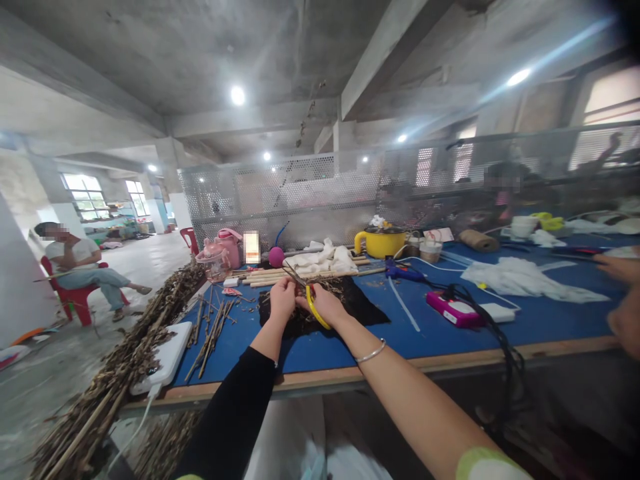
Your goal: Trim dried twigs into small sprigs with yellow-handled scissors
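My right hand point(325, 305) is closed around a pair of scissors with yellow handles point(316, 311). Their blades point up and to the left, close to my left fingers. Beside them, my left hand point(283, 300) is closed in a pinch; whatever is between its fingertips is too small or hidden to make out. Both hands are over a black cloth point(367, 305) on the blue table, with bits of dried plant point(340, 288) scattered on it. To the left of my hands lie several dry brown stems point(215, 333).
A large bundle of dried plants point(120, 373) runs along the table's left end beside a white power bank point(167, 357). Farther back are wooden sticks point(270, 279), a yellow pot point(384, 243) and a blue glue gun point(404, 270). Another person's hand point(617, 267) reaches in at right.
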Available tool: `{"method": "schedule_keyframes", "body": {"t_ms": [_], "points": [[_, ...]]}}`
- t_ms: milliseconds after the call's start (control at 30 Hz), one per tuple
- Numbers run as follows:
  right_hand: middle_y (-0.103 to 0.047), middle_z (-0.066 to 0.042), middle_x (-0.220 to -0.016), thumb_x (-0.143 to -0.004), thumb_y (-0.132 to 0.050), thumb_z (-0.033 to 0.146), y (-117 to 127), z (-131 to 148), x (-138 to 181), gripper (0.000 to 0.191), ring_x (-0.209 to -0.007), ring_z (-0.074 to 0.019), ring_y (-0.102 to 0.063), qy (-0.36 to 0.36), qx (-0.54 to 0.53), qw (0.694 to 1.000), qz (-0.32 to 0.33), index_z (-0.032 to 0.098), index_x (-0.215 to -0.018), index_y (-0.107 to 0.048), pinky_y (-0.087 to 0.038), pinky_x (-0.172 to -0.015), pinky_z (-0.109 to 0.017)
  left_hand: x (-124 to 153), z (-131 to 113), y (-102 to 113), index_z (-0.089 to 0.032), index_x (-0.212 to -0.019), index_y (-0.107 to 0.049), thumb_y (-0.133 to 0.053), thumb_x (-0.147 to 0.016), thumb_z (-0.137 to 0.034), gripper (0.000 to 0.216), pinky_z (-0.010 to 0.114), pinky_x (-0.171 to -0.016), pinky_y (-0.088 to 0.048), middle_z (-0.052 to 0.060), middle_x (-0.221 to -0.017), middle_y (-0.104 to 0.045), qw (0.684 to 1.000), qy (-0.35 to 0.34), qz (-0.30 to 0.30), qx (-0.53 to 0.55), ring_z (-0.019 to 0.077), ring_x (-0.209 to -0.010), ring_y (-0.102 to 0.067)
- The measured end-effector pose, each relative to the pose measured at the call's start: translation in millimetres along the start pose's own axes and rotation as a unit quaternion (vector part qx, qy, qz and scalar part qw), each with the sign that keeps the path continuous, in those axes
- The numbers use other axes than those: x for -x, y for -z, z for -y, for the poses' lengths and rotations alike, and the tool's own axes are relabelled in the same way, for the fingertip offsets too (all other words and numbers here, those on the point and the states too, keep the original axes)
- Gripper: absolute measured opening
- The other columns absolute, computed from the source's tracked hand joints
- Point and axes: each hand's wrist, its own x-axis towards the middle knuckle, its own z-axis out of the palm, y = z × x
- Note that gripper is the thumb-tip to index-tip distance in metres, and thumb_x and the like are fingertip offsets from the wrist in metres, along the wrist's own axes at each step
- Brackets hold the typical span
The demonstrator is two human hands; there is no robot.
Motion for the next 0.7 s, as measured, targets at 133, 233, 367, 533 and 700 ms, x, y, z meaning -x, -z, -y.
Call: {"method": "schedule_keyframes", "body": {"t_ms": [133,233,367,533,700], "points": [[-0.062,-0.012,-0.097,-0.071,-0.043,0.067,-2,-1,-1,0.059,-0.089,-0.0243,-0.059,0.006,0.001,1.0,0.002,0.017,-0.103,-0.047,-0.037,-0.068,-0.028,0,-1,0,-0.014,-0.07,-0.059,-0.045,-0.072,-0.024,0.017,0.02,-0.049,-0.039,-0.001,-0.053,-0.052,1.0,-0.019,0.019,-0.004,0.0092,-0.047,-0.046],[-0.063,-0.011,-0.093,-0.072,-0.042,0.067,-2,0,0,0.057,-0.087,-0.0237,-0.059,0.005,0.006,1.0,0.003,0.017,-0.1,-0.048,-0.037,-0.067,-0.027,3,-6,1,-0.014,-0.069,-0.059,-0.045,-0.073,-0.026,0.019,0.02,-0.051,-0.038,-0.001,-0.053,-0.052,0.999,-0.03,0.018,-0.015,0.0096,-0.049,-0.046],[-0.063,-0.011,-0.093,-0.071,-0.043,0.068,-1,1,1,0.056,-0.087,-0.0234,-0.059,0.002,0.013,1.0,-0.002,0.018,-0.096,-0.05,-0.037,-0.066,-0.027,5,-11,2,-0.016,-0.064,-0.058,-0.044,-0.075,-0.028,0.022,0.021,-0.052,-0.036,-0.001,-0.052,-0.051,0.997,-0.046,0.002,-0.066,0.0108,-0.05,-0.046],[-0.063,-0.011,-0.091,-0.069,-0.044,0.069,0,0,0,0.057,-0.085,-0.0235,-0.059,-0.004,0.017,1.0,0.0,0.018,-0.093,-0.052,-0.037,-0.064,-0.027,2,-8,6,-0.016,-0.064,-0.059,-0.043,-0.077,-0.029,0.024,0.022,-0.055,-0.034,0.0,-0.055,-0.054,0.987,-0.076,-0.012,-0.138,0.0121,-0.055,-0.047],[-0.063,-0.01,-0.09,-0.067,-0.045,0.069,0,-1,-1,0.057,-0.083,-0.0233,-0.059,-0.015,0.02,1.0,0.002,0.018,-0.091,-0.053,-0.037,-0.063,-0.026,1,-4,7,-0.017,-0.062,-0.059,-0.043,-0.077,-0.028,0.024,0.023,-0.054,-0.032,0.0,-0.054,-0.053,0.98,-0.087,-0.022,-0.176,0.0127,-0.054,-0.045]]}}
